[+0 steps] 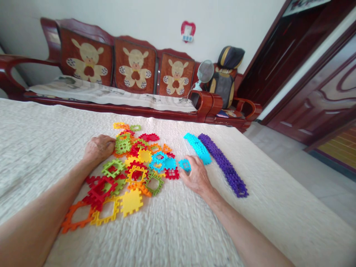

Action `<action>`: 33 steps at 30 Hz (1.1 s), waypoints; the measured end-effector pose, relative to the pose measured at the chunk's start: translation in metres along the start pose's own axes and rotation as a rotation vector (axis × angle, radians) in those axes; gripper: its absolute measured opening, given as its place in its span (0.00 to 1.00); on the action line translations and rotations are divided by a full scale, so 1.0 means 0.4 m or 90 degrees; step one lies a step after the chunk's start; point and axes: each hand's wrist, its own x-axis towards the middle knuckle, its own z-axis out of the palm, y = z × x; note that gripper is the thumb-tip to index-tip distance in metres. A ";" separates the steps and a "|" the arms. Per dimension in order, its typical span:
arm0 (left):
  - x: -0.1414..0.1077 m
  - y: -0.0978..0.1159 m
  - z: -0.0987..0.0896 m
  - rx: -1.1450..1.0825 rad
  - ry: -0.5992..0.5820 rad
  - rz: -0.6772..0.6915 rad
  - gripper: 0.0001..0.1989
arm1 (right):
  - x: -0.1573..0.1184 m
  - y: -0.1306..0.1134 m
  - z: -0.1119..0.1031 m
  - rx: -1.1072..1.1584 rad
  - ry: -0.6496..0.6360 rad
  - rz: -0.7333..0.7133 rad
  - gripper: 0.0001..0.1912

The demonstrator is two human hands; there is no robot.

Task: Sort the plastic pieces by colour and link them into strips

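A loose pile of interlocking plastic building pieces with notched edges lies on the covered table; among them are a solid yellow square (pixel 131 202), a red frame piece (pixel 101 190) and a green window piece (pixel 122 146). At the pile's left side rests my left hand (pixel 99 149), its fingers bent down against the green pieces and their tips hidden. My right hand (pixel 197 175) pinches a light blue window piece (pixel 184 165) between thumb and fingers, just right of the pile. Beyond it lies a light blue stack (pixel 198 147), beside a long purple row of pieces (pixel 224 165).
A whitish textured cloth (pixel 172 230) covers the table. Past its far edge stands a wooden sofa (pixel 133 107) with bear-patterned cushions (pixel 135 70). A small fan (pixel 205 72) and a chair with a padded seat cover (pixel 222 87) are at the back right, near a dark door (pixel 319 96).
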 end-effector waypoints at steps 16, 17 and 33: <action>0.009 -0.011 0.008 -0.017 -0.004 0.009 0.22 | 0.004 0.118 -0.038 -0.105 0.203 0.128 0.30; 0.009 -0.011 0.009 -0.019 -0.002 0.008 0.22 | 0.003 0.120 -0.036 -0.109 0.195 0.137 0.30; 0.003 -0.005 0.007 -0.013 0.011 -0.006 0.21 | 0.002 0.054 -0.042 0.010 0.150 -0.037 0.29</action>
